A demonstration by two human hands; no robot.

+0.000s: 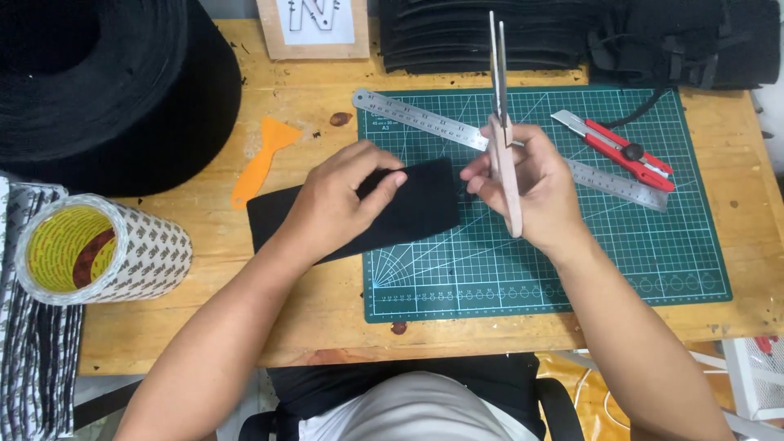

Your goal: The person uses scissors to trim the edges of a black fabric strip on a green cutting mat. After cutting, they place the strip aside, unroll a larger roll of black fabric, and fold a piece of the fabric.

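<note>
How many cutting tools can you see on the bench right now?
2: scissors held upright in the right hand, and a red utility knife lying on the green cutting mat. Others may be hidden.

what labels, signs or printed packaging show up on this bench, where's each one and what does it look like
Framed sign: top edge of the bench, left of centre; pale wooden frame, white card with one big dark outlined letter.
Tape roll: left edge, lying on its side; wide cylinder, white wrap with small repeated dark marks, yellow inside.
Printed sheets: under the roll, lower left; white with the same dark pattern.
No screens.
</note>
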